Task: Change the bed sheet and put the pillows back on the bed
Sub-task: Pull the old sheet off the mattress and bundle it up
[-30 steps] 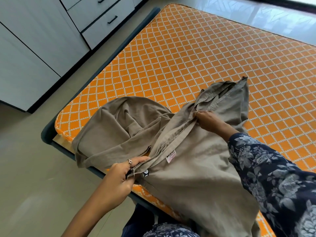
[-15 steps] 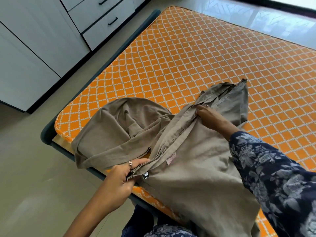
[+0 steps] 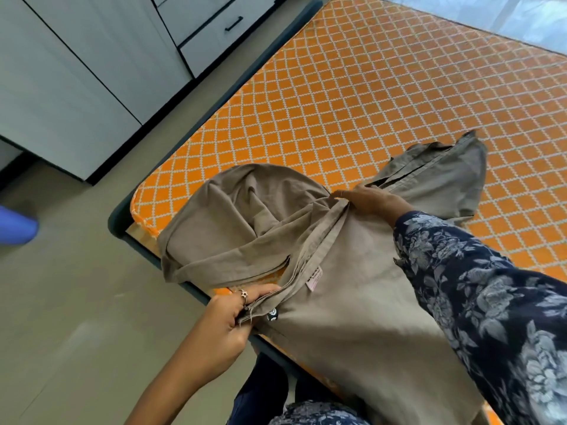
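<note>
a taupe bed sheet (image 3: 352, 317), still partly folded, is spread at the near corner of a bare orange lattice-patterned mattress (image 3: 383, 96). the stacked hem edges are pinched by the left hand (image 3: 236, 314), its grip closed on the layers at the mattress edge, with a ring (image 3: 244, 294) on one finger. farther along the same hem, the fold is touched by the right hand (image 3: 368, 199); whether its grip is clamped on the cloth or only laid on it cannot be told. the hem appears to be held between the two hands so that the layers can be sorted and the sheet opened out. a pink care label (image 3: 315, 279) is sewn between the two grips, nearer the left. bunched folds lie to the left of the right hand, a loose corner beyond it. grey drawers (image 3: 214, 29) stand across the floor (image 3: 61, 302). no pillows are in view.
</note>
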